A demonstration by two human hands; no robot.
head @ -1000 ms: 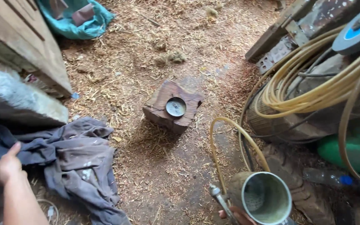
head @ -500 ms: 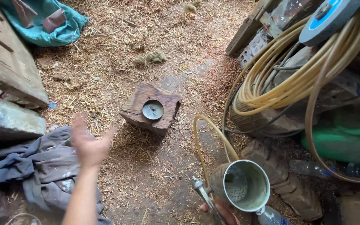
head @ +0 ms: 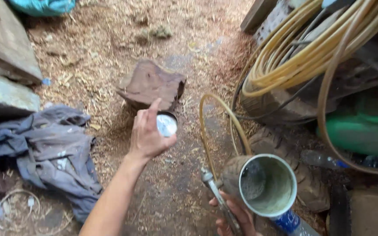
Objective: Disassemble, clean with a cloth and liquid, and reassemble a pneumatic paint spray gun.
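Lid (head: 167,125) in left hand (head: 147,135), right hand (head: 237,216) gripping cup (head: 265,183)

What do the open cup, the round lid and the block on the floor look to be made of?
Cup: seemingly metal, dull grey inside, residue-coated, thin pale rim.
Round lid in the left hand: likely metal, shiny face.
Block: probably wood, rough, dark brown.

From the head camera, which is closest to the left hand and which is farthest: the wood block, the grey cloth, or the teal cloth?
From the left hand:
1. Wood block, just above the fingers.
2. Grey cloth, on the ground to its left.
3. Teal cloth, far off at the top left corner.
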